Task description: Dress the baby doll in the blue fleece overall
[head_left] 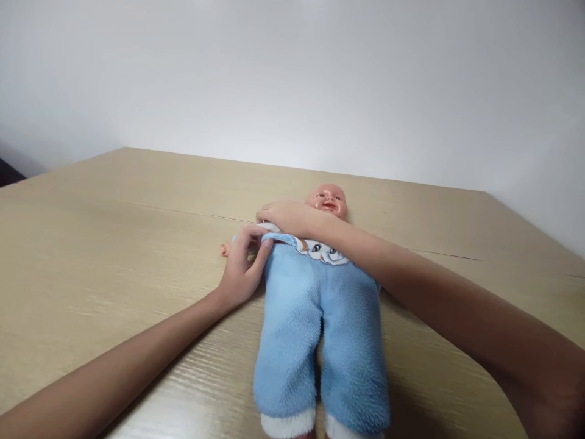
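A baby doll (326,196) lies on its back, its head toward the far side of the table. It wears fuzzy light-blue overalls (292,329) with white cuffs and a white cartoon face on the bib. My left hand (242,265) pinches the upper edge of the overalls at the left side, thumb on the cloth. Across the doll's chest reaches my right arm. My right hand (286,217) is curled at the doll's shoulder by a white bit of cloth (269,227); what its fingers hold is hidden. One small doll hand (223,250) shows beyond my left hand.
The light wooden table (137,256) extends on both sides of the doll, with thin seams across its top. A plain pale wall (292,85) rises behind its far edge. Something dark (8,173) shows at the far left.
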Demonstrator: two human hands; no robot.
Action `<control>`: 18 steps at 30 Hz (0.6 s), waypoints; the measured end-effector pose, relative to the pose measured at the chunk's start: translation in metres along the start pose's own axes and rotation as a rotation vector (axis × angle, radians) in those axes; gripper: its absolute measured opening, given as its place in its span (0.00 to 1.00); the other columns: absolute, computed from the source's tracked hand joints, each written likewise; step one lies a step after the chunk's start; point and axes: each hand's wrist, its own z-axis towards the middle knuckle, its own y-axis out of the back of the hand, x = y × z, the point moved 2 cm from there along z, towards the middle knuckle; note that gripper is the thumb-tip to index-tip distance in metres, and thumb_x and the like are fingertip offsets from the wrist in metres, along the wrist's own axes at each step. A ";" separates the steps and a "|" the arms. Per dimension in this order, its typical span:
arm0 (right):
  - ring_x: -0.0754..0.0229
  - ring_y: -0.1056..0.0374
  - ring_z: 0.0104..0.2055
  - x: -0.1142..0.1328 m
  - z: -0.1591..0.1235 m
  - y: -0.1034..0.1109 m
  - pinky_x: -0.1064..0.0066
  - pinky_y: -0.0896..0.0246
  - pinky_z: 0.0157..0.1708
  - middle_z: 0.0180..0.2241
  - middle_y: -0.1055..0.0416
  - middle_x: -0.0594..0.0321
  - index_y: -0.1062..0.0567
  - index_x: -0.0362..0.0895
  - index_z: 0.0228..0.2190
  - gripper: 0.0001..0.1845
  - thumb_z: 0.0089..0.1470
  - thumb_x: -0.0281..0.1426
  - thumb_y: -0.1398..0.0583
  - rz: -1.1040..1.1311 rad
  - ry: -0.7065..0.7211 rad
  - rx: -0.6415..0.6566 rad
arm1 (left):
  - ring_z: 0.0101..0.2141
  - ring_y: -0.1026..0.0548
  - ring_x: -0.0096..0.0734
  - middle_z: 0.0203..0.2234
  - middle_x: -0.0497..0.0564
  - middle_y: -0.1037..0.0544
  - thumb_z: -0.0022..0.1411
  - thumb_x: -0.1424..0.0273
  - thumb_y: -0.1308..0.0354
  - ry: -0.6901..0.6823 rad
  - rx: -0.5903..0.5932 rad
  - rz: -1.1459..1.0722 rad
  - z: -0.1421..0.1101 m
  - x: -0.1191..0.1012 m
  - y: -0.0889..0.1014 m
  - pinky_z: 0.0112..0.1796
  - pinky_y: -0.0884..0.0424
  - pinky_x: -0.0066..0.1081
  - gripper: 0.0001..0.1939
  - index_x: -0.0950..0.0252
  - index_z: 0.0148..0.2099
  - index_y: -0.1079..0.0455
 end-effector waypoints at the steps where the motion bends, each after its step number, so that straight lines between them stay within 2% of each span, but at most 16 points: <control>1: 0.52 0.26 0.43 0.001 -0.003 0.002 0.65 0.42 0.40 0.46 0.18 0.54 0.20 0.45 0.41 0.05 0.62 0.29 0.32 -0.018 -0.011 -0.042 | 0.45 0.25 0.41 0.44 0.52 0.23 0.80 0.59 0.43 -0.007 -0.003 0.011 0.000 -0.001 0.001 0.49 0.31 0.39 0.09 0.58 0.50 0.28; 4: 0.51 0.27 0.43 0.004 -0.017 0.011 0.64 0.43 0.39 0.48 0.19 0.54 0.24 0.44 0.45 0.12 0.60 0.30 0.34 -0.025 -0.060 -0.243 | 0.41 0.28 0.40 0.40 0.51 0.25 0.80 0.61 0.43 -0.037 0.019 0.046 0.000 -0.005 0.001 0.47 0.31 0.38 0.07 0.58 0.48 0.29; 6: 0.51 0.28 0.42 0.005 -0.029 0.017 0.64 0.42 0.40 0.46 0.19 0.56 0.26 0.45 0.47 0.13 0.59 0.29 0.37 0.056 -0.103 -0.390 | 0.40 0.29 0.39 0.39 0.51 0.26 0.80 0.63 0.43 -0.069 0.039 0.071 -0.001 -0.007 0.001 0.45 0.32 0.37 0.06 0.58 0.48 0.30; 8: 0.52 0.27 0.42 0.005 -0.041 0.021 0.64 0.40 0.42 0.44 0.20 0.59 0.27 0.45 0.46 0.14 0.57 0.26 0.40 0.189 -0.146 -0.482 | 0.40 0.29 0.39 0.40 0.51 0.26 0.80 0.65 0.44 -0.103 0.038 0.116 -0.002 -0.008 0.000 0.46 0.31 0.38 0.05 0.59 0.49 0.30; 12: 0.53 0.26 0.44 0.006 -0.057 0.025 0.65 0.36 0.45 0.42 0.21 0.61 0.27 0.46 0.46 0.18 0.53 0.21 0.42 0.372 -0.185 -0.490 | 0.53 0.28 0.47 0.48 0.56 0.26 0.77 0.67 0.40 -0.231 -0.042 0.235 -0.006 -0.008 0.000 0.56 0.31 0.44 0.07 0.59 0.54 0.29; 14: 0.53 0.26 0.45 0.007 -0.060 0.025 0.65 0.36 0.45 0.42 0.20 0.61 0.26 0.46 0.45 0.20 0.51 0.19 0.43 0.360 -0.201 -0.486 | 0.59 0.30 0.50 0.54 0.58 0.30 0.76 0.68 0.39 -0.312 -0.110 0.260 -0.009 -0.009 0.002 0.59 0.31 0.47 0.09 0.57 0.56 0.29; 18: 0.53 0.26 0.44 0.011 -0.058 0.023 0.65 0.38 0.44 0.42 0.19 0.61 0.25 0.46 0.44 0.23 0.49 0.16 0.43 0.264 -0.252 -0.511 | 0.61 0.30 0.50 0.58 0.58 0.34 0.79 0.66 0.45 -0.418 -0.166 0.186 -0.013 -0.008 0.003 0.62 0.32 0.55 0.09 0.53 0.58 0.32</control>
